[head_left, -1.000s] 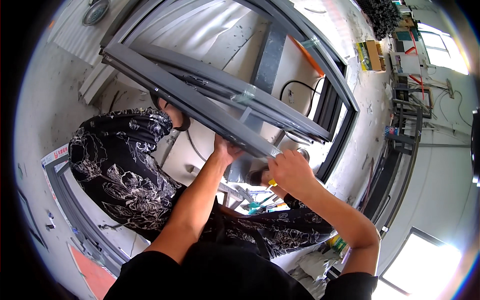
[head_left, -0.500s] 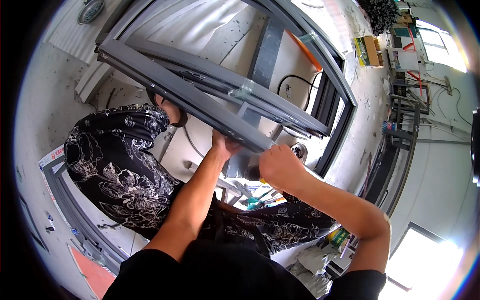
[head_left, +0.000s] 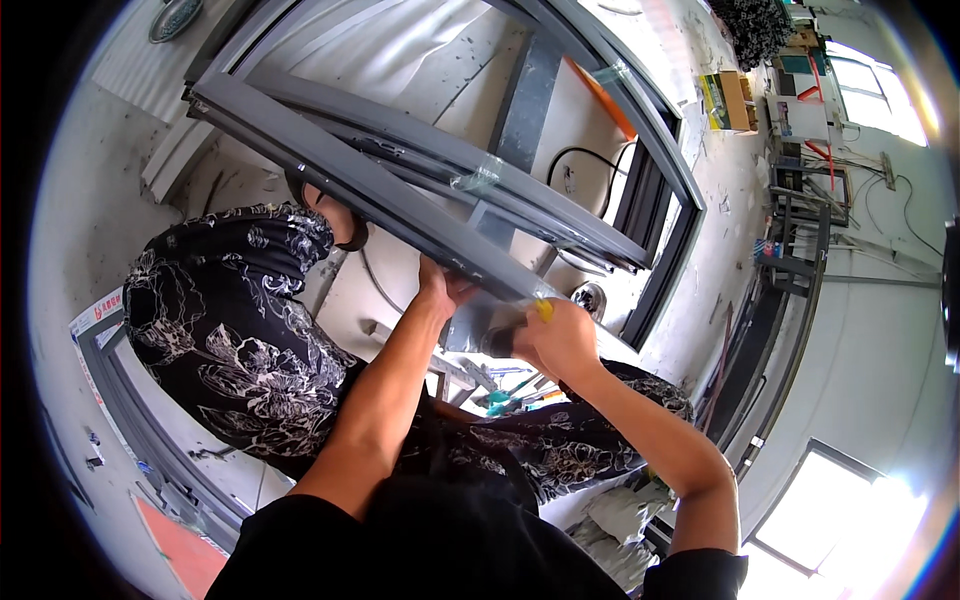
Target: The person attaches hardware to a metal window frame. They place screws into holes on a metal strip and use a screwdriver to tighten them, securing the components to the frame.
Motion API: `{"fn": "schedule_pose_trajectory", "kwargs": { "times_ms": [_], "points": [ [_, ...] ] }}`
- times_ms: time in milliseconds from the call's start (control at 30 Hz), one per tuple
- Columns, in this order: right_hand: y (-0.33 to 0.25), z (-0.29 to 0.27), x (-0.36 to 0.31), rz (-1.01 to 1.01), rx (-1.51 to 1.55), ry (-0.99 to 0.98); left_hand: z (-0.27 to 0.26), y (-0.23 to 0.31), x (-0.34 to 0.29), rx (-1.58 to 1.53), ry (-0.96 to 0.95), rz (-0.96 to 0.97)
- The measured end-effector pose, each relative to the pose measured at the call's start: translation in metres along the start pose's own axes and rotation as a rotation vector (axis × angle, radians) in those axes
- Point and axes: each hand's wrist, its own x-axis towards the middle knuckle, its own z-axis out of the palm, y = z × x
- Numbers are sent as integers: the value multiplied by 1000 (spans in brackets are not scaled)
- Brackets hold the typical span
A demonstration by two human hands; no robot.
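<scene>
A dark grey metal window frame [head_left: 360,190] lies slanted before me, its near bar running from upper left to lower right. My left hand [head_left: 443,290] grips the near bar from below, its fingers partly hidden under it. Close to the bar's right end, my right hand [head_left: 560,340] is closed round a tool with a yellow part [head_left: 543,310] showing above the fist. A blurred dark piece [head_left: 500,341] is beside that fist; I cannot tell the tool's kind. Clear tape [head_left: 478,178] is stuck on the middle bar.
A grey metal beam [head_left: 525,110] passes under the frame. A small metal bowl [head_left: 588,298] stands right of my right hand. More grey frames [head_left: 150,420] lean at lower left. An open cardboard box [head_left: 735,102] and a long rack [head_left: 790,310] are at the right.
My right hand has shifted slightly down off the bar's end, and its elbow has drawn inward. The yellow part now shows above the fist instead of below. My left hand keeps its grip.
</scene>
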Motion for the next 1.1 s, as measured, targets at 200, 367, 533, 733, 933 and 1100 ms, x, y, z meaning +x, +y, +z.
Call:
{"fn": "schedule_pose_trajectory", "kwargs": {
  "times_ms": [200,367,533,733,933,1100],
  "points": [
    [4,2,0,510,872,-57,1,3,-1,20,-4,8],
    [4,-7,13,674,1047,-122,-1,1,3,-10,9,-4],
    [5,-18,19,459,802,-177,-5,3,6,-7,-32,-2],
    [10,-15,11,129,488,-6,-7,1,6,-8,12,-3],
    [10,-18,1,-199,336,204,-4,1,6,-1,20,-8],
    [19,-25,2,-173,446,25,-1,3,0,-23,30,-13]
  ]
}}
